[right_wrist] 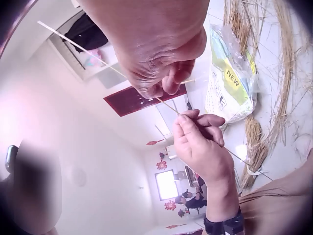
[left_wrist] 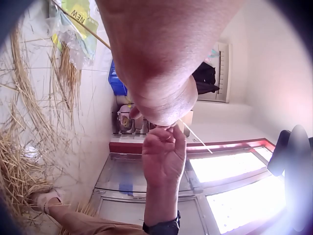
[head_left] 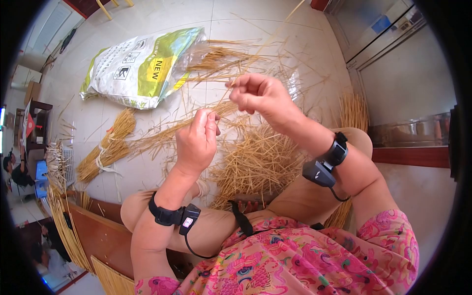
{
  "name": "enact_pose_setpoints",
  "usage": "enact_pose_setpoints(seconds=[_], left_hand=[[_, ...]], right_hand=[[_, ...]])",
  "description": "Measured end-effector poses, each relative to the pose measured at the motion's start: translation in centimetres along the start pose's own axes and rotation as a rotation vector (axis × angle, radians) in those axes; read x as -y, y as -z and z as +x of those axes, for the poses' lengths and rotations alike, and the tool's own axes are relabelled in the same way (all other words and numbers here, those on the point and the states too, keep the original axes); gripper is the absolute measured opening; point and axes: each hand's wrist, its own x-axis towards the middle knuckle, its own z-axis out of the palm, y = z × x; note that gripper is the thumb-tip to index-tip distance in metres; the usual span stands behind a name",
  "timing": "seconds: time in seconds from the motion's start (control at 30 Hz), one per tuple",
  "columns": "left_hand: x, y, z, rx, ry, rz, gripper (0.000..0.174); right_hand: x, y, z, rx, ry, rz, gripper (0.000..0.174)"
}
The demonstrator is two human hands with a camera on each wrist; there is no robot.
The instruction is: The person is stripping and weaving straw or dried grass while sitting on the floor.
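Straw slanting through both my pinches

It runs from near left towards far right, its long axis crossing the short gap between my hands. My left hand is the nearer one, fingers curled and pinching it; my right hand lies farther off and to the right, fingertips pinching it too. A length reaches past each grip. It looks slender, pale gold and nearly straight, held above the loose straw heap.
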Motion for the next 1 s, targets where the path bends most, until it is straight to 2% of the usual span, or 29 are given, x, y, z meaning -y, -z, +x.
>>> enact_pose_setpoints(seconds=[0.07, 0.37, 0.5, 0.7, 0.8, 0.83, 0.97, 1.0], left_hand=[[0.0, -0.1, 0.0, 0.003, 0.018, 0.004, 0.014], [-0.2, -0.4, 0.2, -0.032, -0.031, 0.026, 0.011], [-0.2, -0.1, 0.0, 0.055, -0.010, 0.031, 0.013], [0.3, -0.2, 0.1, 0.042, -0.123, 0.006, 0.008], [0.6, -0.3, 0.2, -0.042, -0.193, -0.023, 0.003], [0.5, -0.2, 0.2, -0.062, -0.199, -0.051, 0.003], [0.6, 0.1, 0.1, -0.003, -0.144, 0.014, 0.008], [0.9, 0.2, 0.0, -0.014, -0.131, 0.058, 0.008]], right_hand=[[0.6, 0.6, 0.4, 0.024, 0.092, 0.043, 0.016], [0.5, 0.6, 0.3, 0.007, 0.078, 0.158, 0.009], [-0.1, 0.5, 0.4, 0.024, 0.067, 0.210, 0.007], [0.0, -0.1, -0.3, 0.246, -0.257, 0.635, 0.007], [0.1, -0.2, -0.3, 0.234, -0.330, 0.356, 0.010], [-0.5, 0.2, -0.1, 0.257, -0.416, 0.178, 0.017], [-0.2, 0.2, -0.2, 0.582, -0.347, -1.207, 0.028], [-0.8, 0.5, -0.2, 0.536, -0.242, -1.148, 0.030]])
